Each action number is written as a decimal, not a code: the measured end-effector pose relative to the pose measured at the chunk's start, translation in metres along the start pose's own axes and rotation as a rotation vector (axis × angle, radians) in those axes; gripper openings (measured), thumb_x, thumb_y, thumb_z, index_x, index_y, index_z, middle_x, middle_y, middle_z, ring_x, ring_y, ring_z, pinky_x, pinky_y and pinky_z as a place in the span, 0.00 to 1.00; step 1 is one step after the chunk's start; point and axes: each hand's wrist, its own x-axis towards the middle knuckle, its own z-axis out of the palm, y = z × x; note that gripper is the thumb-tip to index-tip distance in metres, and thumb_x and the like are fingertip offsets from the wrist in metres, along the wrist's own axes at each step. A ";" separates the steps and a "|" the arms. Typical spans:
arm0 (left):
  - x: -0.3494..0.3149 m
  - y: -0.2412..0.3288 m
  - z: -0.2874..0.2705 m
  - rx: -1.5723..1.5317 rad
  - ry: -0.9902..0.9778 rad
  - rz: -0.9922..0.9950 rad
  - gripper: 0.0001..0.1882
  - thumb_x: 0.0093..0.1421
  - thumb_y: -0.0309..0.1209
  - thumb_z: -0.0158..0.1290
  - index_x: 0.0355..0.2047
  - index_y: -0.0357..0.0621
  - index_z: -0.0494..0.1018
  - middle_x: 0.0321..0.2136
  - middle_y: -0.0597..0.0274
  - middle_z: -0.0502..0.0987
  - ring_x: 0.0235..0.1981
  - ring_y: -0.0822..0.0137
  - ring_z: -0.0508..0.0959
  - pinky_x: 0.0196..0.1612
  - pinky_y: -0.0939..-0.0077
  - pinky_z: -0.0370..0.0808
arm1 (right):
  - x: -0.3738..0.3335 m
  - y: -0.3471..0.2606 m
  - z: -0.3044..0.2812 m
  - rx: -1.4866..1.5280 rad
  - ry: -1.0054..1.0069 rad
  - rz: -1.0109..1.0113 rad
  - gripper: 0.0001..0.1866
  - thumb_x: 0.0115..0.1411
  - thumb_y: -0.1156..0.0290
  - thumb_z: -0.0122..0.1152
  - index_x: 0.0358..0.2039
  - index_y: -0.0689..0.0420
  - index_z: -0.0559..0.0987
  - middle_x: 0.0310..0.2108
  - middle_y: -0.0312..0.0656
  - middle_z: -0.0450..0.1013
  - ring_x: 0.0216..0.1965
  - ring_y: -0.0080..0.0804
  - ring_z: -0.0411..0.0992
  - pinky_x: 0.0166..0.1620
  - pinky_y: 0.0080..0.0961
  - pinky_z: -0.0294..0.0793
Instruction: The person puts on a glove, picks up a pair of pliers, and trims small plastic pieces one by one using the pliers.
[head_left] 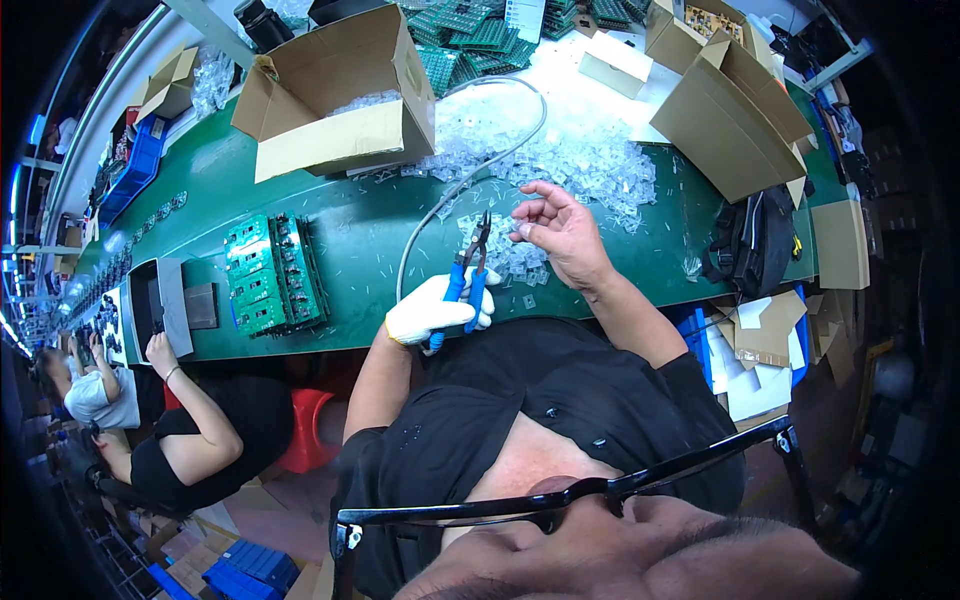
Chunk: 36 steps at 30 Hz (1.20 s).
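Note:
My left hand [428, 308], in a white glove, is closed round the blue handles of a pair of side cutters [474, 278]. The jaws of the cutters point away from me, up toward my right hand. My bare right hand [562, 238] is raised just right of the jaws, thumb and forefinger pinched on what looks like a small clear plastic piece [518, 228], partly hidden by the fingers. Below the hands lies a small pile of clear plastic pieces [518, 262] on the green tabletop [365, 225]. A larger heap of clear pieces [590, 165] spreads beyond them.
A grey cable [413, 240] curves across the table beside the cutters. Stacked green circuit boards [268, 275] stand at left. An open cardboard box [335, 140] is far left, another box [730, 130] far right. A black bag [752, 242] lies right. A co-worker [200, 430] sits left.

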 end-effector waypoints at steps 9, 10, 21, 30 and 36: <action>0.001 0.003 0.003 0.102 -0.027 -0.054 0.40 0.61 0.35 0.69 0.69 0.32 0.67 0.44 0.62 0.83 0.44 0.70 0.85 0.47 0.74 0.80 | 0.001 -0.004 0.009 -0.034 0.000 -0.049 0.36 0.62 0.87 0.69 0.69 0.63 0.66 0.49 0.45 0.74 0.45 0.30 0.80 0.51 0.32 0.85; 0.001 0.003 0.003 0.104 -0.036 -0.059 0.39 0.62 0.34 0.69 0.69 0.31 0.67 0.44 0.62 0.83 0.44 0.71 0.84 0.46 0.75 0.79 | 0.001 -0.004 0.008 -0.047 0.008 -0.044 0.37 0.61 0.87 0.69 0.69 0.63 0.66 0.49 0.45 0.73 0.45 0.30 0.80 0.51 0.32 0.85; 0.004 0.010 0.014 0.293 0.020 -0.064 0.32 0.63 0.33 0.67 0.64 0.32 0.72 0.37 0.65 0.83 0.38 0.73 0.83 0.43 0.76 0.79 | 0.000 -0.030 0.008 -0.227 0.009 0.063 0.42 0.57 0.87 0.71 0.71 0.63 0.64 0.47 0.43 0.72 0.44 0.29 0.80 0.50 0.30 0.86; 0.001 0.005 0.014 0.195 0.129 -0.082 0.28 0.65 0.34 0.67 0.61 0.32 0.74 0.34 0.63 0.82 0.34 0.71 0.83 0.40 0.73 0.81 | -0.003 -0.011 -0.009 -0.174 0.002 0.052 0.43 0.57 0.88 0.72 0.72 0.61 0.65 0.46 0.40 0.73 0.43 0.25 0.79 0.49 0.26 0.85; 0.003 -0.005 -0.005 -0.040 -0.001 0.002 0.37 0.63 0.35 0.69 0.67 0.30 0.69 0.44 0.57 0.84 0.42 0.64 0.87 0.50 0.64 0.85 | -0.021 -0.003 -0.020 -0.854 -0.100 -0.046 0.17 0.59 0.78 0.74 0.50 0.63 0.85 0.38 0.40 0.84 0.39 0.20 0.79 0.42 0.24 0.80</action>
